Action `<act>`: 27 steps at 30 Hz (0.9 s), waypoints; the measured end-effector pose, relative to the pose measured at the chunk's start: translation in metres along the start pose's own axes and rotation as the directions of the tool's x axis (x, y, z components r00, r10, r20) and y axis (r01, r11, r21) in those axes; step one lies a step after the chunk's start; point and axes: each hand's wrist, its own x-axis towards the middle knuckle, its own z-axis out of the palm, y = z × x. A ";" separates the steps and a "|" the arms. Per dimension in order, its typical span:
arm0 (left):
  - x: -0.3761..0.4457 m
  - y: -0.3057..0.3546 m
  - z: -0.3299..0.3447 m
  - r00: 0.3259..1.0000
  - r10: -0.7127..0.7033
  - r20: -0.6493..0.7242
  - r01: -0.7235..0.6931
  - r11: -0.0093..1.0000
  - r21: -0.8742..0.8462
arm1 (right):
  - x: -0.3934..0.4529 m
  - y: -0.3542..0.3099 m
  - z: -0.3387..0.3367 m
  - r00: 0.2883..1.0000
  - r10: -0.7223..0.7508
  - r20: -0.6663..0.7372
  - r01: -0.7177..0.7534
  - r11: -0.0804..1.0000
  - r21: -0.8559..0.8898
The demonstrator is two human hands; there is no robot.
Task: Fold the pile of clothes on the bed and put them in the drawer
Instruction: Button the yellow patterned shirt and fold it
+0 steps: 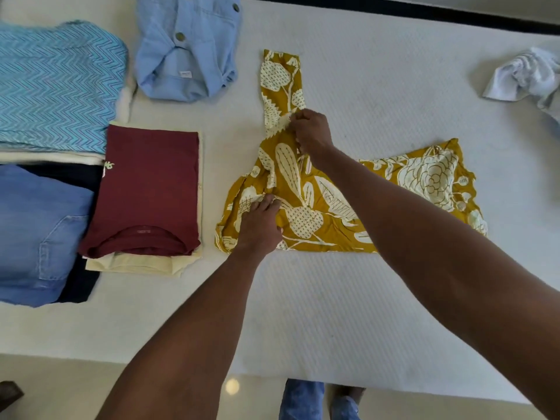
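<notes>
Right hand (312, 133) pinches the mustard printed garment (306, 204) at its sleeve base; left hand (259, 227) grips its left edge; bare bed (333, 298) nearer.

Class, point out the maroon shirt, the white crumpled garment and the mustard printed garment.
maroon shirt (151, 189), head view, middle of its folded front.
white crumpled garment (524, 75), head view, its bunched middle.
mustard printed garment (430, 174), head view, the flower print.
</notes>
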 end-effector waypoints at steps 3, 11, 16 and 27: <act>-0.004 0.006 0.000 1.000 -0.002 -0.028 0.002 1.000 0.001 | -0.032 -0.009 -0.016 0.979 -0.049 0.197 0.023 0.991 0.128; -0.013 0.014 -0.012 0.902 -0.277 -0.330 0.044 0.821 -0.569 | -0.081 0.012 -0.028 0.970 0.057 0.234 -0.122 0.954 0.273; -0.017 0.007 -0.048 0.837 -0.346 0.424 0.325 -0.309 -0.894 | -0.101 0.053 -0.040 0.926 -0.127 0.355 0.282 0.859 -0.427; -0.034 0.023 -0.027 0.858 -0.368 0.358 0.412 0.077 -0.908 | -0.142 0.102 -0.056 0.922 0.156 0.354 -0.149 0.988 -0.049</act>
